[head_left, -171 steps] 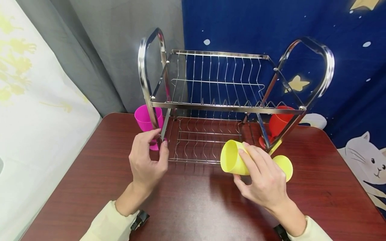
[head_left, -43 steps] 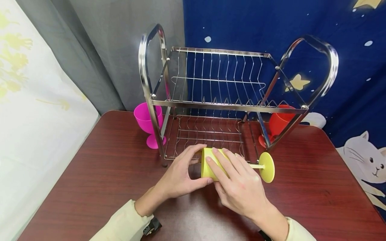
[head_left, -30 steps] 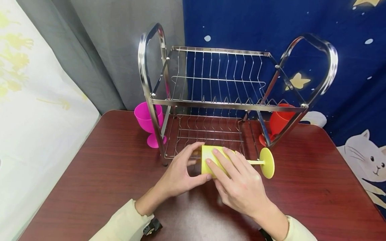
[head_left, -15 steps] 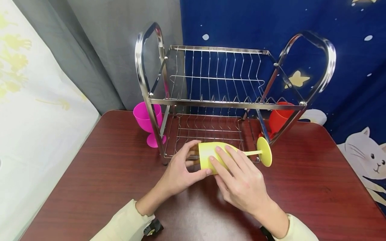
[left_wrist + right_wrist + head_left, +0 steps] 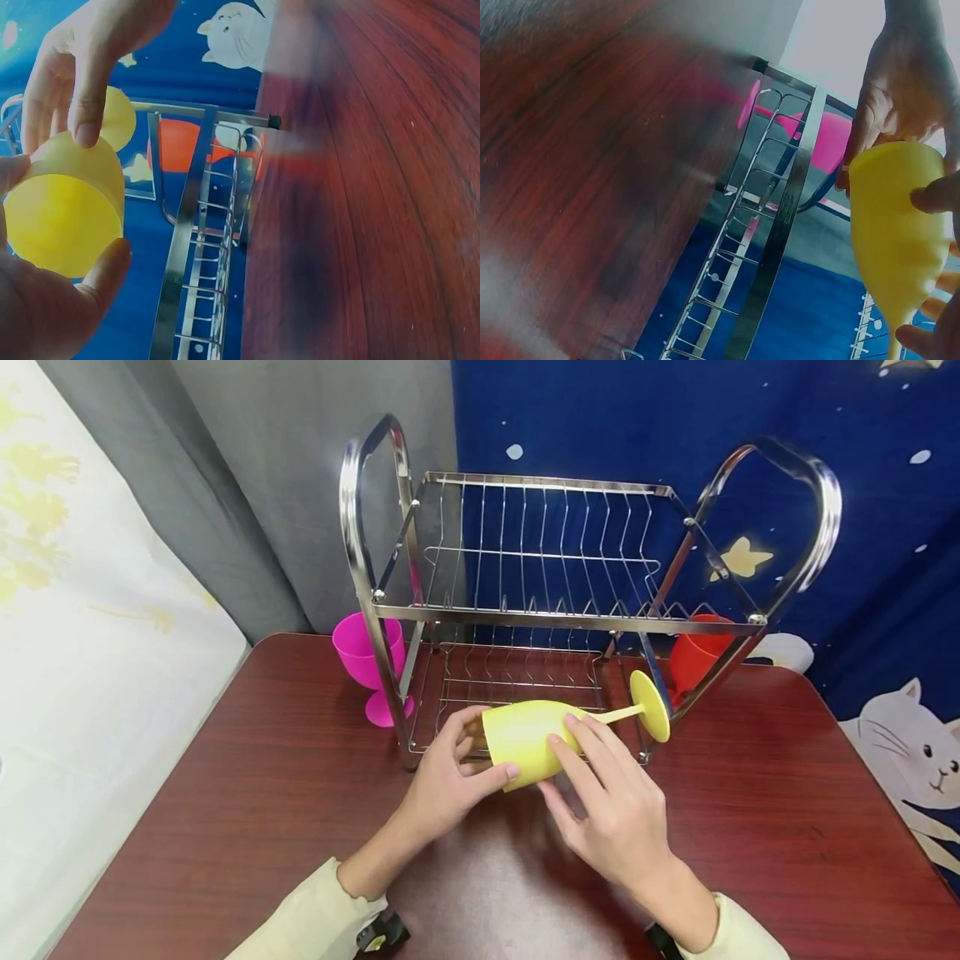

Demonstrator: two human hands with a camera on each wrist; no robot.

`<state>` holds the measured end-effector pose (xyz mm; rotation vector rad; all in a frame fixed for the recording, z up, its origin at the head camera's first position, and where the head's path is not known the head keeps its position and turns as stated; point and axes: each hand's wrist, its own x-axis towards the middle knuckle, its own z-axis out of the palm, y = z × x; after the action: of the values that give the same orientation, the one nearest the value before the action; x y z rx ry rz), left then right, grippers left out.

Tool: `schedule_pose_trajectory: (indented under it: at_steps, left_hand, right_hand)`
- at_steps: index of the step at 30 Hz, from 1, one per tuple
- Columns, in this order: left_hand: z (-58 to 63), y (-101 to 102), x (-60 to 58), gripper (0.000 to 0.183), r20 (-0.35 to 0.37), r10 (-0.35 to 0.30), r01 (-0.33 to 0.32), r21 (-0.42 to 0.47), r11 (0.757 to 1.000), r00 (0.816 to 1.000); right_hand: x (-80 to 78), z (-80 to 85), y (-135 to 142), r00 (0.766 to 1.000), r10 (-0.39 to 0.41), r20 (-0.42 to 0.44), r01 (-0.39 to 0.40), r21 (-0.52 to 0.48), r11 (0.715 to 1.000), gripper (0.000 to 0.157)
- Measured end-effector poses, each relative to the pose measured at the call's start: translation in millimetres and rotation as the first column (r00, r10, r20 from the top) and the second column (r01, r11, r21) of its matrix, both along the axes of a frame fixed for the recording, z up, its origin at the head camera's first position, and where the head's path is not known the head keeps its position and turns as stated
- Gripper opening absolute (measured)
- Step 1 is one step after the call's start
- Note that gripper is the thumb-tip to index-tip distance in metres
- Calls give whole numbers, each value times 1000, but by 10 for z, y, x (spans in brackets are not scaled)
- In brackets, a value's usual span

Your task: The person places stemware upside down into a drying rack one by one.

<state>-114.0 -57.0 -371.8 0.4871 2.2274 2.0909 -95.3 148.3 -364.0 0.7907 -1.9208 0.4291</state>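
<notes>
A yellow plastic goblet (image 5: 525, 739) lies sideways in mid-air before the rack, its mouth to the left and its foot (image 5: 649, 706) raised to the right. My left hand (image 5: 450, 785) holds it at the rim, thumb on the near side and fingers on the far side, partly hidden. With fingers on top and thumb below, my right hand (image 5: 618, 802) grips the bowl toward the stem. In the left wrist view the open mouth of the goblet (image 5: 64, 225) faces the camera. The right wrist view shows the bowl (image 5: 896, 217) between both hands.
A two-tier chrome dish rack (image 5: 562, 620) stands just behind the hands on the brown table (image 5: 247, 827). On its left side is a magenta goblet (image 5: 363, 652), on its right a red goblet (image 5: 693, 660). Curtains (image 5: 570, 410) hang behind.
Earlier only my right hand held the goblet, while my left was at the rack's left post. My left hand now holds the rim. Lately the foot has tilted up and my right fingers shifted stemward.
</notes>
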Motion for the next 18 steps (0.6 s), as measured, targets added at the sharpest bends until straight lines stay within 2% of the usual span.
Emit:
schedule_pose_trajectory:
  at_steps: [6,11,18]
  left_hand:
    - [12,3,-4,65,39,11,-12,24,1000,999]
    - [8,5,-1,62,65,2,-6,71,997,998]
    - [8,45,18,61,187,-23,-16,201,979,982]
  right_hand:
    - [1,-13,15,998,25,54,-20,-94,995,42]
    - [-1,-25,4,998,26,49,-19,-138,990,43]
    - [16,-50,-5,997,27,69,-13,-201,979,45]
